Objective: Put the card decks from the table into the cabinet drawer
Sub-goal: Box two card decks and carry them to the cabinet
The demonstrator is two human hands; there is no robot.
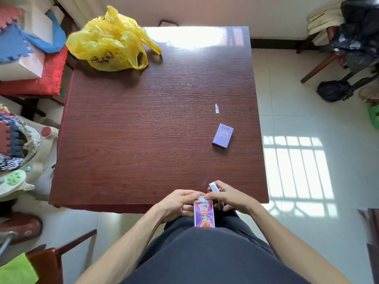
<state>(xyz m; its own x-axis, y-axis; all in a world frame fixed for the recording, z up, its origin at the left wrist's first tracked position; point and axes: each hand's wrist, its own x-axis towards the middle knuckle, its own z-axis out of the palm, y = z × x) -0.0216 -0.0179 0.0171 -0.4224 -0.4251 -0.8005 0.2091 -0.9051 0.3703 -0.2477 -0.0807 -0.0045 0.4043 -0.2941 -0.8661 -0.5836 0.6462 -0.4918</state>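
Both hands, left hand (176, 203) and right hand (229, 198), have fingers grasping a light, stiff colourful deck (204, 215) by its edges; purple deck (223, 135) waits on the bench (143, 130).

A pale purple card deck (223, 135) lies flat on the table (143, 119), near its right edge and a little nearer the front than the back, turned slightly askew, its face with small card pictures up. A second deck (204, 214), bright purple with red and yellow print, is off the tabletop, held upright at the front edge, top flap open.
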